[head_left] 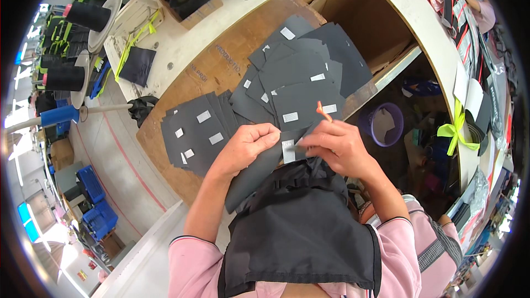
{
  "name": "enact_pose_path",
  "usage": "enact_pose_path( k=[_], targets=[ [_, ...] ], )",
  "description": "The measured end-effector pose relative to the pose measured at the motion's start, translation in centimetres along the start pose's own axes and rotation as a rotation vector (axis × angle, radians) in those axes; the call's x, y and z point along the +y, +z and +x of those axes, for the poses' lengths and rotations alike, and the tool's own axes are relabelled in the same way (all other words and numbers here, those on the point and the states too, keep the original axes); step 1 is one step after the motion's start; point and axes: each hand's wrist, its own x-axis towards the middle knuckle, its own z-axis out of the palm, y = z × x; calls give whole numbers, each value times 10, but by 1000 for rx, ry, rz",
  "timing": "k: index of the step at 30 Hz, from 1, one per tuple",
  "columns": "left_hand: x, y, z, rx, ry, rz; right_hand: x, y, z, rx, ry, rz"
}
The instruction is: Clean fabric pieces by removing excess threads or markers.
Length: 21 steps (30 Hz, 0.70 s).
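A dark grey fabric panel (255, 175) with a small silver-white patch (288, 151) hangs in front of my body. My left hand (251, 144) pinches its upper edge between thumb and fingers, just left of the patch. On the patch's other side, my right hand (335, 144) is closed around a slim tool with an orange handle (323, 111). The handle sticks up past the fingers; its working end is mostly hidden and blurred near the panel, so its kind is unclear. A black apron (303, 237) lies beneath both hands.
On the brown wooden board (194, 80) lie a left stack of patched grey panels (190, 124) and a larger spread pile (301, 69). An open cardboard box (361, 27) stands behind, a purple bin (385, 124) below right. Another person (436, 237) sits at my right.
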Motion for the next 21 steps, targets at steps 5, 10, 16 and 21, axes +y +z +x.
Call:
enact_pose_path(
  k=[5, 10, 16, 21],
  targets=[
    [-6, -4, 4, 37, 12, -14, -5, 8, 1, 100, 110, 160],
    [-9, -11, 6, 11, 22, -31, -1, 17, 4, 234, 166, 60],
    [0, -16, 13, 35, -39, 71, 8, 30, 1, 180, 335, 150],
    [-6, -18, 19, 40, -22, 120, -13, 28, 2, 17, 207, 196]
  ],
)
